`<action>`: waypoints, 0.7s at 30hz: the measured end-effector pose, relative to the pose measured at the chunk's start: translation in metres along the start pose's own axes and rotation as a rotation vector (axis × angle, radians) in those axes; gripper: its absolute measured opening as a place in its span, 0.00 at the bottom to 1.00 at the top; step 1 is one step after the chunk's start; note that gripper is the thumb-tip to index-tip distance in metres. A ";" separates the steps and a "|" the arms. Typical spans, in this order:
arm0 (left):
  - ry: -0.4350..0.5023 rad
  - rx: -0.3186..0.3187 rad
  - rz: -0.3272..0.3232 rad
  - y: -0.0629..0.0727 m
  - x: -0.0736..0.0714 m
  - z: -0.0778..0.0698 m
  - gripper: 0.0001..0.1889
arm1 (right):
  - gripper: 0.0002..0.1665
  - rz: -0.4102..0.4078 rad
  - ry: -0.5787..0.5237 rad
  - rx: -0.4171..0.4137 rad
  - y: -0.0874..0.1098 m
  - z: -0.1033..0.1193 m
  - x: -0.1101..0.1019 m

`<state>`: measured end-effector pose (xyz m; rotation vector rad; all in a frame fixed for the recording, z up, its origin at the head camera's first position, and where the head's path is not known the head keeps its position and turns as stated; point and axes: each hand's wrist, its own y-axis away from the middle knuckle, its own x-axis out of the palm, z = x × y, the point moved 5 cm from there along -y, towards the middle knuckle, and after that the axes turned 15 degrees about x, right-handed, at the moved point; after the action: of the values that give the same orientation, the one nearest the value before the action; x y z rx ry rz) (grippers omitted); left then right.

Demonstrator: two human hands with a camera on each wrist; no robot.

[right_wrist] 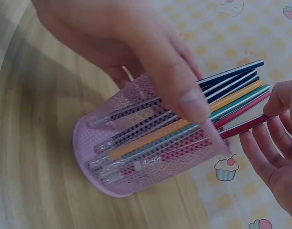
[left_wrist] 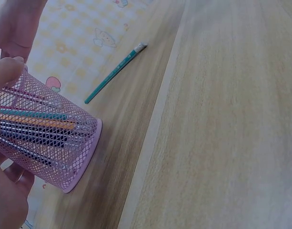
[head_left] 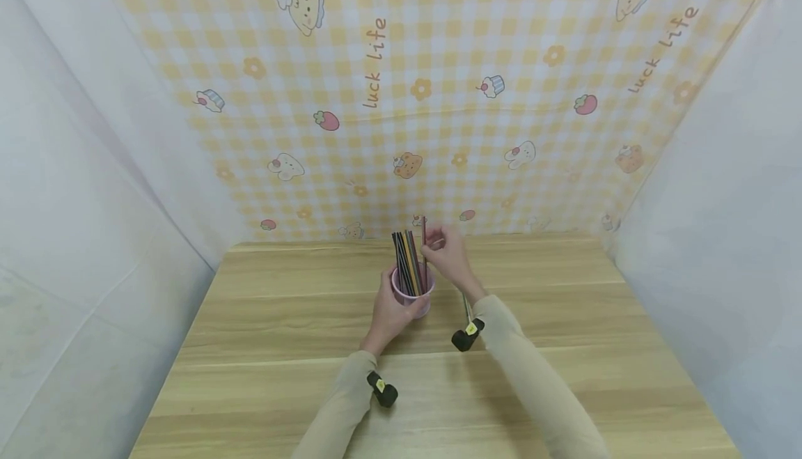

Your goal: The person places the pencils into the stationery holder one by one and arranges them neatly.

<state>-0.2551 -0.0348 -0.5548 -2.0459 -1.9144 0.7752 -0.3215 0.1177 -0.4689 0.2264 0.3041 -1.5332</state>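
Note:
A pink mesh pencil cup [right_wrist: 107,186] stands on the table with several pencils [right_wrist: 231,101] in it: dark, orange, green and red. My left hand [head_left: 390,314] grips the cup round its side, fingers and thumb near the rim. My right hand [head_left: 450,258] pinches a dark red pencil [right_wrist: 243,126] near its upper end between thumb and fingers. The lower part of that pencil is inside the cup, its eraser end showing through the mesh. A green pencil [left_wrist: 112,76] lies on the table to the right of the cup, partly hidden by my right forearm in the head view.
The wood-grain table [head_left: 263,347] reaches back to a yellow checked cloth [head_left: 464,27] with cartoon prints. White sheets [head_left: 81,222] hang at both sides. A black strap device [head_left: 383,391] is worn on each wrist.

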 end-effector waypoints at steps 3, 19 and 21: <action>-0.003 0.002 0.000 0.000 0.000 0.000 0.50 | 0.17 0.019 0.013 0.032 0.003 -0.005 0.002; -0.025 -0.025 -0.005 0.000 0.001 0.000 0.50 | 0.15 -0.032 0.067 0.151 0.006 -0.034 -0.012; -0.029 -0.027 -0.008 0.000 0.000 0.000 0.50 | 0.16 -0.049 0.065 0.191 0.005 -0.040 -0.017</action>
<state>-0.2552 -0.0344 -0.5549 -2.0519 -1.9575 0.7855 -0.3192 0.1471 -0.5010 0.4221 0.2155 -1.6062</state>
